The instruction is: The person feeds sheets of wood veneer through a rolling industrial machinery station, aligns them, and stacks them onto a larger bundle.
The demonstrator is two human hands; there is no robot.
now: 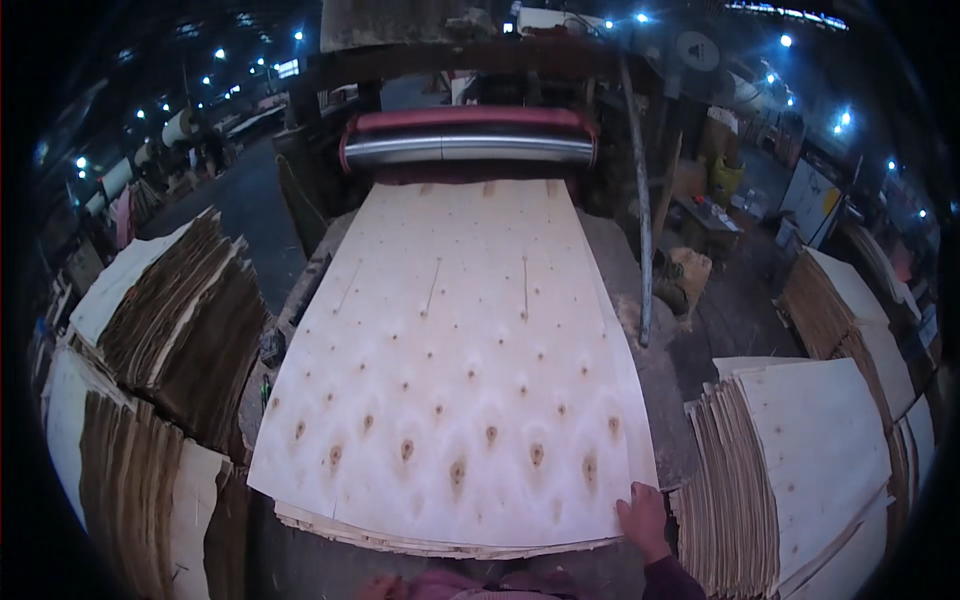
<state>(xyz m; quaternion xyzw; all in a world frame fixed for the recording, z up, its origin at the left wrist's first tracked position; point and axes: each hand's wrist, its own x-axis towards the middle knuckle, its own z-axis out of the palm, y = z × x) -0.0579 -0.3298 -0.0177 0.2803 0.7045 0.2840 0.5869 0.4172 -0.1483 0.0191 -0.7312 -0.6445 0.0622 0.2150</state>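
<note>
A large pale wood veneer sheet [450, 370], dotted with brown knots, lies on a stack of similar sheets [400, 546] in front of me. Its far end reaches the rollers of a machine. At the near right corner my right hand [645, 520] has its fingers closed on the edge of the veneer. My left hand [382, 588] shows only as a dim, blurred patch at the lower edge, just below the near side of the stack; its fingers cannot be made out.
A machine with a shiny metal roller [470, 148] and red covering stands at the far end. Veneer stacks rise at left [165, 310] and right [815, 430]. A grey pole [640, 210] leans right of the machine. Beyond it is a small table [710, 228].
</note>
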